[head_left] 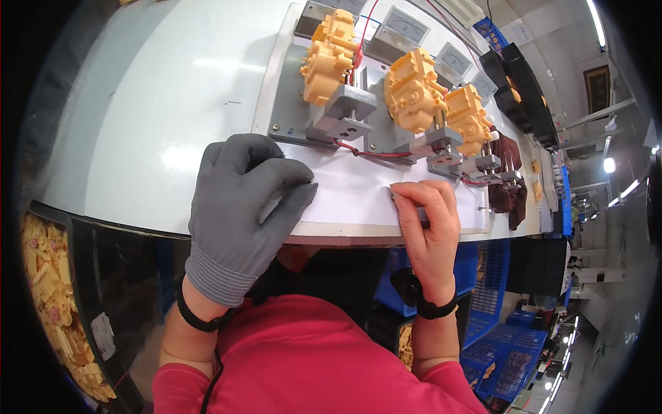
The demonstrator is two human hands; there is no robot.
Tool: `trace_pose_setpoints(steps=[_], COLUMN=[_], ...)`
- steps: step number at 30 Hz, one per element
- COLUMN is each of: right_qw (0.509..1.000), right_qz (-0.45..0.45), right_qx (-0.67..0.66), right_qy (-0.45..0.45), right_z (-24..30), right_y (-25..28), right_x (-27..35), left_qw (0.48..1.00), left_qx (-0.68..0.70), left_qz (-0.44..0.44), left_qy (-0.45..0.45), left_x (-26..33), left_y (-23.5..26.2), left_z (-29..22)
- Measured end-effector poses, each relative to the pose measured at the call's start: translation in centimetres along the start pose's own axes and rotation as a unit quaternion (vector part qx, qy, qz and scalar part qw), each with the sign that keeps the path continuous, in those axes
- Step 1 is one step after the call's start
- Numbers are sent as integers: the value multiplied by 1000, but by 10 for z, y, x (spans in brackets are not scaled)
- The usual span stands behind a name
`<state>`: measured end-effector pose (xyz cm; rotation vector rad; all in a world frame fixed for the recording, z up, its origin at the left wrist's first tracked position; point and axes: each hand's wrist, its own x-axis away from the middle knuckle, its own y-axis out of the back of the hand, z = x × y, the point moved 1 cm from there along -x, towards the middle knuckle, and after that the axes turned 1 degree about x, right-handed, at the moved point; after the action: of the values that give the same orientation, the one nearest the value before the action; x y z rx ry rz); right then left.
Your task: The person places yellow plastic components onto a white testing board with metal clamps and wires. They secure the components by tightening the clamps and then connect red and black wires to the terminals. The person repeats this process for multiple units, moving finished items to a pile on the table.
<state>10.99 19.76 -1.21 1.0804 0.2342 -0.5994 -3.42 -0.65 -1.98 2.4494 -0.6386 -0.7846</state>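
Note:
My left hand (pixel 249 190), in a grey knit glove, is at the front of the white work surface with thumb and index finger pinched together. My right hand (pixel 429 221) is bare, its thumb and fingertips drawn together over a white sheet (pixel 352 186). Whatever either pinch holds, if anything, is too small or hidden to make out. Beyond the hands, a yellow plastic gearbox-like housing (pixel 329 62) stands on a grey metal clamp fixture (pixel 348 110). Two similar housings, a middle one (pixel 415 93) and a right one (pixel 469 121), sit on fixtures farther right.
Analog panel meters (pixel 403 27) line the back, with red wires (pixel 376 153) running between fixtures. A dark brown glove (pixel 509 179) lies at the right. Below the table edge are a bin of yellow parts (pixel 52 297) at left and blue crates (pixel 507 359) at right.

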Motion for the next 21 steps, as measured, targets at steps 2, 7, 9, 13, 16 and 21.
trace_pose_setpoints(steps=[2,7,9,13,16,21], right_qw=[1000,1000,1000,1000,1000,1000], right_qz=[-3,3,5,8,5,2], right_qx=[0,6,6,7,11,13], right_qy=[7,7,2,0,8,5], right_z=[0,1,0,1,0,1], right_y=[-1,0,0,0,0,-1], right_x=[0,-1,0,0,0,1], left_qw=[1000,1000,1000,1000,1000,999], left_qx=[1,4,6,3,4,8], left_qz=[-1,1,2,3,0,-44], left_qy=[-1,-1,0,1,0,-13], left_x=[0,1,1,0,1,0], left_y=[0,1,-1,0,0,-3], left_z=[0,1,2,1,1,2])
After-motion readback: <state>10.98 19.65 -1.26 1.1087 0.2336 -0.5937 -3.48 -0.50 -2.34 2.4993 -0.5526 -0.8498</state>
